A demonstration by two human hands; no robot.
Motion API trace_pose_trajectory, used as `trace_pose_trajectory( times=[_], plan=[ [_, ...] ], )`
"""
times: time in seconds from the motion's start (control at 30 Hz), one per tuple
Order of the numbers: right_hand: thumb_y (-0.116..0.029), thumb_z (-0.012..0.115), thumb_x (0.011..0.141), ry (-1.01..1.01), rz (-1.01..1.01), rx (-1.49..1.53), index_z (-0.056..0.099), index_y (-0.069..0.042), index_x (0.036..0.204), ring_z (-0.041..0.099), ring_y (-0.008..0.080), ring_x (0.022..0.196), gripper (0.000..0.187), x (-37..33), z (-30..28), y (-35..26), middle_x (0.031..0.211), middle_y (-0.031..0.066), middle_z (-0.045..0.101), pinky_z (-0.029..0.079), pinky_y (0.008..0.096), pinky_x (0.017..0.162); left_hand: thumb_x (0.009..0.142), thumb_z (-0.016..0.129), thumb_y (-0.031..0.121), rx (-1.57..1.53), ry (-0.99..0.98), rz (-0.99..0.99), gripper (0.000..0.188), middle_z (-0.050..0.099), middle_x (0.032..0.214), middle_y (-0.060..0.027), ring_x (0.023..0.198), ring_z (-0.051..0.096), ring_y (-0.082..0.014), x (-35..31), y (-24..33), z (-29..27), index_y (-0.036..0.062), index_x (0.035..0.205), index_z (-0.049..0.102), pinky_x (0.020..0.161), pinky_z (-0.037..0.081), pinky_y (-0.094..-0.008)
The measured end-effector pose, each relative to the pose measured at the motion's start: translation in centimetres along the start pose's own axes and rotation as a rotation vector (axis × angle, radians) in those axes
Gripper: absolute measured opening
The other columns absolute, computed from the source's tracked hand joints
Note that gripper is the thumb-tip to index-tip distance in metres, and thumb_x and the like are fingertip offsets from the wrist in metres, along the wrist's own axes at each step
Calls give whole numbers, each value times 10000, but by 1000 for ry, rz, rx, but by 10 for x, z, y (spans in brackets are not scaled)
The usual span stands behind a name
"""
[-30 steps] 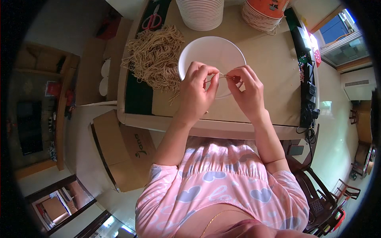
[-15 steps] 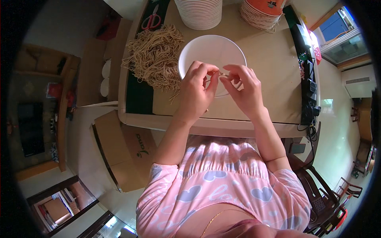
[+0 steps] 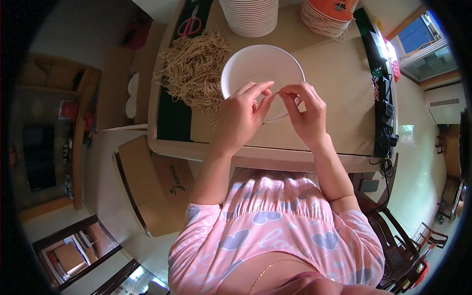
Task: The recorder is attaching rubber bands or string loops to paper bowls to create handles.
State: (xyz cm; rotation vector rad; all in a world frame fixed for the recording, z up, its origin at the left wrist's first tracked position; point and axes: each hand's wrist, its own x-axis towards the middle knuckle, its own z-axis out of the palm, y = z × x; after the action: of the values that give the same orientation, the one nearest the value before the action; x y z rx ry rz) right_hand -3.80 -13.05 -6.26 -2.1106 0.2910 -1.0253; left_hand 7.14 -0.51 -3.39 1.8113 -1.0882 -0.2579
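My hands have drawn closer together since a moment ago, fingertips now almost meeting over the bowl. My left hand [image 3: 244, 112] and right hand [image 3: 306, 109] each pinch an end of a thin noodle strand [image 3: 278, 92], fingers closed on it, just above the near rim of the white bowl [image 3: 255, 64]. The bowl sits on the table [image 3: 334, 98]. To its left lies a noodle pile [image 3: 194, 69]. Farther off stand stacked bowls [image 3: 249, 17] and scissors [image 3: 188, 23].

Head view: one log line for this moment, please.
left hand: pinching strand | right hand: pinching strand | over bowl | noodles left of it
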Motion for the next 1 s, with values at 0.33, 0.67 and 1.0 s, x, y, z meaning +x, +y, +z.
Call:
trace_pose_trajectory(
  times=[0.33,0.67,1.0],
  plan=[
    [-11,701,793,-28,31,-13,625,-74,910,526,181,633,154,3,3,-3,774,39,589,445,310,633,907,646,81,-55,48,-22,83,634,815,-37,624,531,-76,1,-7,4,7,944,650,586,446,-228],
    [-35,696,800,-28,-1,-39,626,-87,887,514,179,609,123,4,5,-2,745,27,570,415,314,626,915,630,59,-102,90,1,62,638,808,-44,655,563,-81,1,-9,6,7,944,644,603,454,-227],
    [-76,696,824,4,-65,-145,656,-87,874,533,171,580,64,4,10,-1,674,28,593,394,307,611,918,624,68,-50,115,29,63,629,812,-58,658,576,-103,1,-6,8,7,930,631,604,463,-243]
  ],
)
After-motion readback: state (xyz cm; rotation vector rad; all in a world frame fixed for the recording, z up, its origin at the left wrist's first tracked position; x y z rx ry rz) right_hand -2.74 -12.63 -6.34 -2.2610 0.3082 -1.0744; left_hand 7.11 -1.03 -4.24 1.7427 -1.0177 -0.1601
